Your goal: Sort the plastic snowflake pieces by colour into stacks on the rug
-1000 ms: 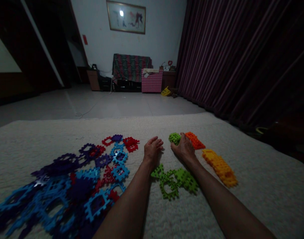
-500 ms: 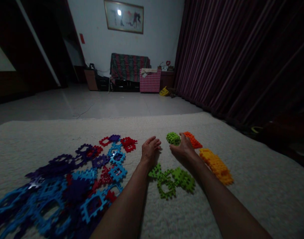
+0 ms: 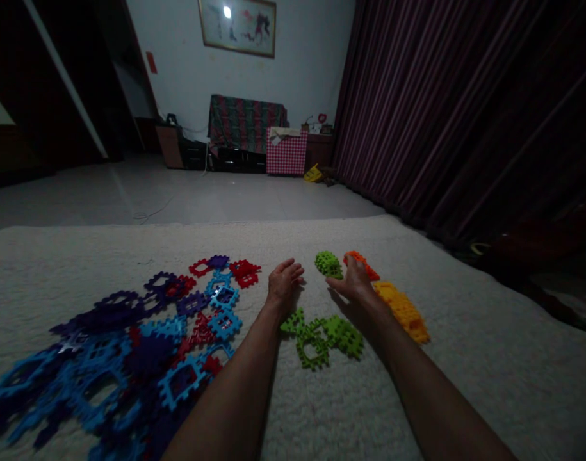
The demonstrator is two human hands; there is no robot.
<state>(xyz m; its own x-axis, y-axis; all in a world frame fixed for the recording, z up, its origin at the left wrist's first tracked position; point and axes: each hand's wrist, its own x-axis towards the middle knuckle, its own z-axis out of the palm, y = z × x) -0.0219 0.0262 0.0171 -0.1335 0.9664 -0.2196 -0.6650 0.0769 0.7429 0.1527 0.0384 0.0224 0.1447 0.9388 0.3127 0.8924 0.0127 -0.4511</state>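
My left hand (image 3: 284, 280) rests palm inward over the pale mat, its fingers loosely apart and nothing in it. To its right, my right hand (image 3: 354, 280) is curved beside a stack of round green pieces (image 3: 328, 263), thumb and fingers spread. An orange stack (image 3: 364, 265) lies just behind that hand, and a yellow stack (image 3: 402, 310) sits to the right of its wrist. Between my forearms is a loose group of green toothed pieces (image 3: 314, 346). Blue pieces (image 3: 224, 324), purple pieces (image 3: 151, 358) and red pieces (image 3: 246, 273) are heaped on the left.
The pieces lie on a cream quilted mat (image 3: 312, 416). Beyond it are a tiled floor (image 3: 216, 198), a low cabinet with a red checked cloth (image 3: 287, 152), and a yellow item (image 3: 313, 173). A dark purple curtain (image 3: 417, 109) hangs at the right.
The view has shifted slightly, moving everything a little in the picture. Both hands keep nearly the same pose and place relative to the pieces.
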